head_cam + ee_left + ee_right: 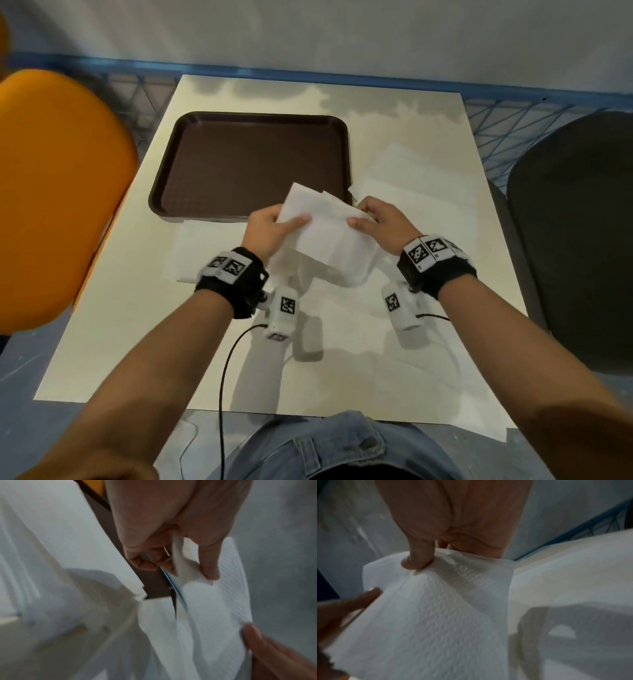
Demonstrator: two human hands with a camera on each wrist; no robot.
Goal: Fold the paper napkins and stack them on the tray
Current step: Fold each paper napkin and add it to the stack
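Note:
A white paper napkin (325,229) hangs in the air between both hands, just in front of the brown tray (191,144). My left hand (274,228) pinches its left edge, thumb on top. My right hand (376,219) pinches its right edge. The left wrist view shows the thumb and fingers of my left hand (188,568) closed on the napkin (214,608). In the right wrist view my right hand (426,559) pinches the napkin (436,615) at its upper edge. The tray holds nothing.
More white napkins (411,178) lie on the table (144,325) right of the tray, and another napkin (205,250) lies flat under my left hand. An orange chair (58,192) stands at the left, a dark chair (575,233) at the right.

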